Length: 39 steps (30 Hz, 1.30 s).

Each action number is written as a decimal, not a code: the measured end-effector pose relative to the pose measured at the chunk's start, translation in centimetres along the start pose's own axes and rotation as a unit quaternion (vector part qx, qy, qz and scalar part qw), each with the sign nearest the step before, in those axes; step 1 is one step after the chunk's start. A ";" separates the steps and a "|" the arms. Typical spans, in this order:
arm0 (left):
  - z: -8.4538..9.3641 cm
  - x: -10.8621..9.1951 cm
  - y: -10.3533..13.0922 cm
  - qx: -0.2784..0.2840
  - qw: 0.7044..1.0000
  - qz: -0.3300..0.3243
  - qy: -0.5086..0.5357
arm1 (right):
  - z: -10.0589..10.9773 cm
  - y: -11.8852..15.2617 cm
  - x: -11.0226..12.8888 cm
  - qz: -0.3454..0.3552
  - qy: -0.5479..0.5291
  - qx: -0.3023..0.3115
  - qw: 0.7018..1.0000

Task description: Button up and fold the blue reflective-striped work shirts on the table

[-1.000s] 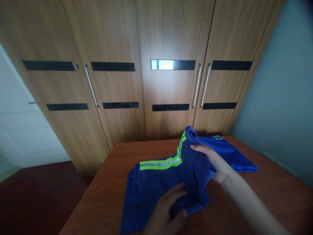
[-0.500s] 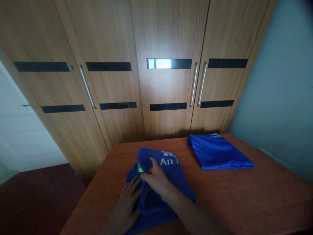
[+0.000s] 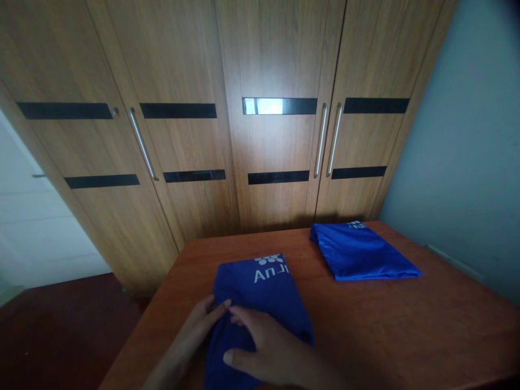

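A blue shirt (image 3: 264, 295) with white lettering and a white dotted logo lies folded on the wooden tabletop, its near end running out of the bottom of the view. My left hand (image 3: 199, 325) is at its left edge, thumb over the top and fingers along the side, partly hidden, gripping the fold. Over the middle of the cloth is my right hand (image 3: 268, 346), thumb and fingers apart, fingertips close to my left thumb. Farther right lies a second folded blue shirt (image 3: 361, 254), also printed in white and touched by neither hand.
The reddish-brown table (image 3: 365, 325) reaches back to a wooden wardrobe (image 3: 276, 141) with black strips and metal handles. A pale blue wall (image 3: 459, 162) stands to the right. Dark red floor (image 3: 60, 325) and a white door (image 3: 40, 216) appear at the left.
The flap my right hand was pinching now lies flat over the left side, covering the green patch. My right hand has let go and moved nearer; the left has shifted to the edge.
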<state>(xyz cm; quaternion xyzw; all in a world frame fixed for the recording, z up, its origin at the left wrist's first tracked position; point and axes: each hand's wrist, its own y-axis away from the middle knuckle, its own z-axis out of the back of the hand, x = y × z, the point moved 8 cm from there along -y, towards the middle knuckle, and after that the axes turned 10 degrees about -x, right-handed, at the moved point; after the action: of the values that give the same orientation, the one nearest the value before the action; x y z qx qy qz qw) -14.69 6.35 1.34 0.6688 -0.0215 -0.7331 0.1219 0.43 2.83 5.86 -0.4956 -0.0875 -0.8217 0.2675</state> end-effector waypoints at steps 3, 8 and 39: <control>-1.1 -0.2 0.7 0.024 0.998 0.014 0.060 | 3.3 2.0 -0.7 0.018 0.125 -0.069 0.990; -0.6 1.1 1.6 -0.033 0.990 0.056 0.126 | 6.7 4.6 -5.9 -0.007 0.270 -0.133 0.954; -0.6 -6.2 5.0 -0.183 0.836 -0.282 -0.434 | 9.7 2.4 -3.3 0.052 0.317 -0.129 0.938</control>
<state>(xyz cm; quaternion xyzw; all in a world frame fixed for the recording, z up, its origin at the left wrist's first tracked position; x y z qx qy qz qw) -12.88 2.92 8.29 0.2252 0.2519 -0.9412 0.0078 10.32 5.94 7.54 -0.2435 0.1351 -0.9253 0.2576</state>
